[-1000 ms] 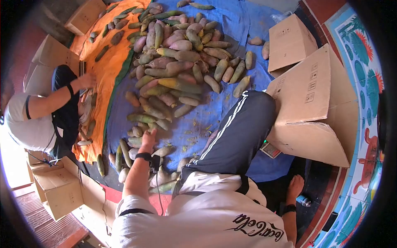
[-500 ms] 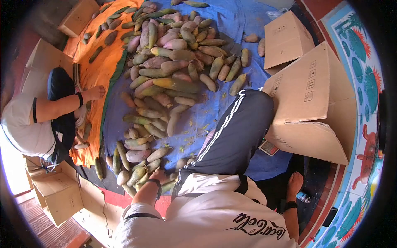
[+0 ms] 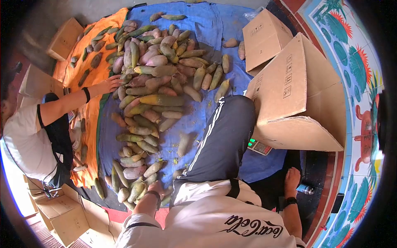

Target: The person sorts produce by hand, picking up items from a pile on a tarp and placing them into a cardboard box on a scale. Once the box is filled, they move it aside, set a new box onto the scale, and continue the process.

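Observation:
My left hand [image 3: 157,188] is down among the long green and pinkish root vegetables [image 3: 136,191], like big radishes, at the near end of the heap. Its fingers are partly hidden, and I cannot tell whether they grip one. Off to the right, my right hand [image 3: 292,177] lies over my dark trouser leg, fingers extended and nothing in them. A single blurred root vegetable [image 3: 185,143] is apart from the heap, left of my bent knee. The main heap [image 3: 155,70] spreads up the blue tarp [image 3: 206,37].
At left, another person's hand [image 3: 112,83] touches the heap's edge. An open cardboard box [image 3: 285,91] stands right of my knee on a scale [image 3: 259,147] with a green-lit display. Another carton [image 3: 264,37] stands behind it. An orange sheet [image 3: 93,111] holds scattered roots.
The other person's hand has reached right onto the heap. One root has moved away from the heap toward my knee. The scale's lit display now shows. My hands stay in much the same places.

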